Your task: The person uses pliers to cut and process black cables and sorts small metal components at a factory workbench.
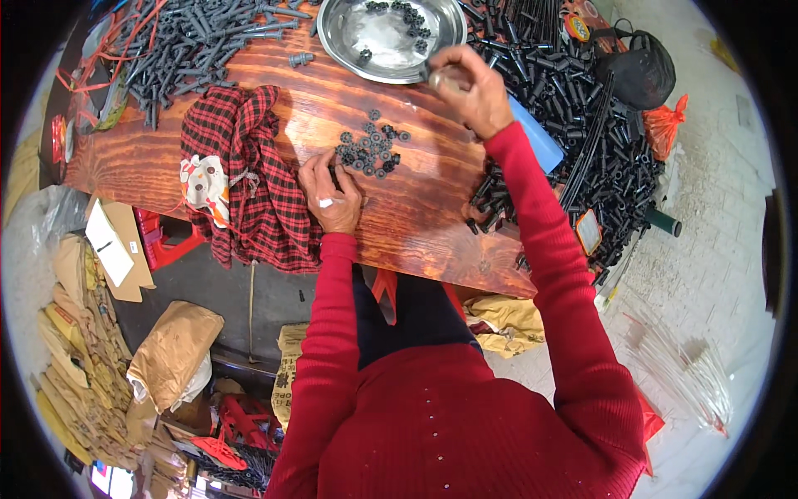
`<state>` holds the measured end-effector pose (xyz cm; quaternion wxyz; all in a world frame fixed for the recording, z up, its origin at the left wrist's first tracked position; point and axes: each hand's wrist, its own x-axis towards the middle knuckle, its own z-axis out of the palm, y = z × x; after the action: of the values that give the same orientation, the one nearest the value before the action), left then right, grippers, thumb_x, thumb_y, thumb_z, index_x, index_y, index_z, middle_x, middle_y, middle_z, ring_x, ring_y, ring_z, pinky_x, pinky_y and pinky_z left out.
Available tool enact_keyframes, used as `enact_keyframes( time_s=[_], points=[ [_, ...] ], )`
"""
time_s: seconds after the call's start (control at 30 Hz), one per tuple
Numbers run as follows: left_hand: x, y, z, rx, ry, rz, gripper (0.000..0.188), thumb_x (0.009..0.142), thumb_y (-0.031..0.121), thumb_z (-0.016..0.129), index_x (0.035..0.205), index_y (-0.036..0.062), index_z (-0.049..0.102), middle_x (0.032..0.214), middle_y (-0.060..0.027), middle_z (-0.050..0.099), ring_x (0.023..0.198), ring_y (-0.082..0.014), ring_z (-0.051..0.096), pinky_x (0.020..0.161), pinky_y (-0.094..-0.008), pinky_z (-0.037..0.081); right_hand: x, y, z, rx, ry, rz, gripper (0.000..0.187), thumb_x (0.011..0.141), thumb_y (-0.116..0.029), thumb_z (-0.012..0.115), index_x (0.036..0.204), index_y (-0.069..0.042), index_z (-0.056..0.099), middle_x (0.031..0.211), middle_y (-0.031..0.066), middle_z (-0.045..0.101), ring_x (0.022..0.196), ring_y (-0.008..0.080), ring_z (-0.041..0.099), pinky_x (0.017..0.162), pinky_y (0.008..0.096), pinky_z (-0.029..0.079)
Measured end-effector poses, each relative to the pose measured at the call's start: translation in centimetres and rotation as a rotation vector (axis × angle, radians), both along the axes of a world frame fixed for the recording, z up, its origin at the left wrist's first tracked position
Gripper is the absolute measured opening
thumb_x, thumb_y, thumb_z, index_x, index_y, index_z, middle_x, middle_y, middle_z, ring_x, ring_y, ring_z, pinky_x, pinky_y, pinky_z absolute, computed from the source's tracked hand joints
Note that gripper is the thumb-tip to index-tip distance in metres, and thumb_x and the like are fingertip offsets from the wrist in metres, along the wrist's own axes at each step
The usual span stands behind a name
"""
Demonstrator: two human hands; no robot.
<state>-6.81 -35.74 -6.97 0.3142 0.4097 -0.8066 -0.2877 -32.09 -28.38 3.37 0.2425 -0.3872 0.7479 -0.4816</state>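
Several small black ring-shaped plastic parts (366, 150) lie in a loose cluster on the wooden table. At the cluster's left edge rests my left hand (331, 198), with a white patch on its back. Its fingers are bent together, with something dark between thumb and forefinger that I cannot make out. My right hand (474, 93), slightly blurred, is at the right rim of a shiny metal bowl (395, 73). A small black part (426, 71) shows at its pinched fingertips. More black ring-shaped parts (407, 18) sit inside the bowl.
A checked red-black cloth (249, 183) drapes over the table's front edge at left. Grey screw-like plastic pieces (195, 46) are heaped at the far left. Black tubular parts (573, 108) fill the right side, beside a blue flat piece (536, 137). One grey piece (301, 60) lies apart.
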Motion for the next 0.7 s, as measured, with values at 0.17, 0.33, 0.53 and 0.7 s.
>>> enact_keyframes(
  time_s=[0.17,0.33,0.53,0.7],
  points=[
    [0.1,-0.1,-0.2,-0.020,-0.005,0.000,0.026,0.086,0.001,0.063,0.112,0.0014,0.063,0.105,-0.0151,0.054,0.098,-0.0326,0.055,0.083,-0.0424,0.048,-0.1,0.2,-1.0,0.068,0.362,-0.041,0.022,0.086,-0.008,0.069,0.108,-0.007,0.068,0.100,0.0043,0.069,0.089,0.0140,0.065,0.081,0.0293,0.054],
    [0.2,-0.2,-0.3,0.026,-0.007,-0.001,0.026,0.086,0.002,0.061,0.112,0.0032,0.064,0.107,-0.0148,0.053,0.101,-0.0344,0.055,0.087,-0.0431,0.046,4.7,3.3,-5.5,0.148,0.404,0.253,0.026,0.080,-0.013,0.074,0.106,-0.015,0.071,0.102,0.0051,0.067,0.091,0.0218,0.065,0.079,0.0330,0.054],
    [0.1,0.0,-0.5,0.049,0.012,0.004,0.026,0.085,0.002,0.061,0.111,0.0029,0.064,0.107,-0.0149,0.053,0.101,-0.0350,0.055,0.087,-0.0435,0.046,6.0,2.5,-7.0,0.202,0.455,0.185,0.028,0.078,-0.015,0.076,0.104,-0.019,0.067,0.104,0.0037,0.065,0.090,0.0271,0.065,0.073,0.0369,0.053],
    [0.1,0.0,-0.5,0.043,0.006,0.009,0.026,0.085,0.002,0.062,0.111,0.0029,0.064,0.106,-0.0150,0.054,0.101,-0.0353,0.054,0.087,-0.0435,0.046,5.7,2.3,-7.3,0.241,0.492,0.233,0.031,0.077,-0.024,0.076,0.102,-0.014,0.060,0.100,0.0064,0.062,0.090,0.0322,0.063,0.070,0.0426,0.051]
  ],
)
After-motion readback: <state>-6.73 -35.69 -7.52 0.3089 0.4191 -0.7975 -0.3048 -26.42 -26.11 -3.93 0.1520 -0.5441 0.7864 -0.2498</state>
